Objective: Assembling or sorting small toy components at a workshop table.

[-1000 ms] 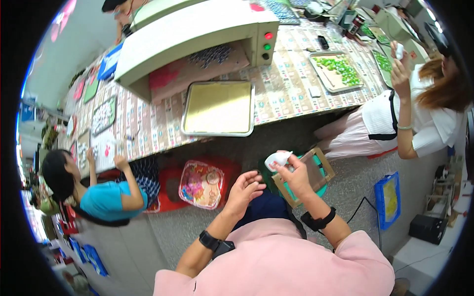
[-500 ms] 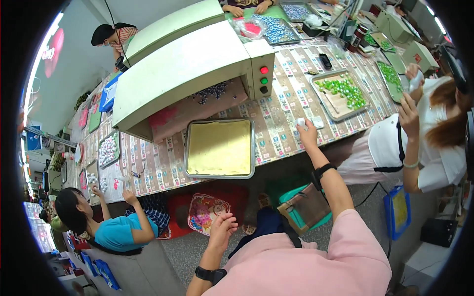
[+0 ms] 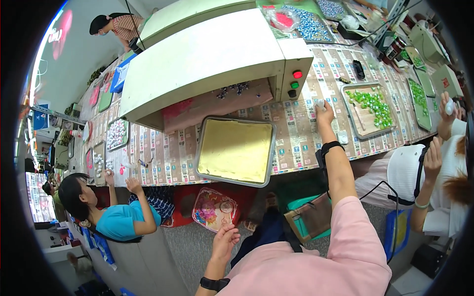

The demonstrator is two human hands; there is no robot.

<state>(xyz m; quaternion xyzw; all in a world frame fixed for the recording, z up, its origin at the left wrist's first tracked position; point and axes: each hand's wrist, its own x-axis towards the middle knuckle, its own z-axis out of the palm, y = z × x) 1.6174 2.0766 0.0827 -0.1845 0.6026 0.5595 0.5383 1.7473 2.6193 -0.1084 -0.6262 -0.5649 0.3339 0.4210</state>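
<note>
My right hand (image 3: 324,116) reaches over the table with its fingers closed round a small white object (image 3: 321,104); its kind is too small to tell. Near that wrist lies a small white box-like piece (image 3: 342,137). To the left, a metal tray (image 3: 271,163) lined with a yellow sheet (image 3: 236,148) sits at the table's front edge, in front of the opening of a cream-coloured conveyor machine (image 3: 207,59). My left hand (image 3: 225,241) hangs low in front of my body, away from the table, its fingers curled and pressed together. Whether anything is between them is hidden.
Right of my hand lies a tray of green pieces (image 3: 371,108). Red and green buttons (image 3: 296,74) mark the machine's end. A co-worker in blue (image 3: 123,214) sits left; another in white (image 3: 410,165) stands right. A stool with a flowery cover (image 3: 210,207) is below the table.
My right hand has moved farther across the table with the white object, away from the white box-like piece. The whole view has shifted, and my left hand stays low.
</note>
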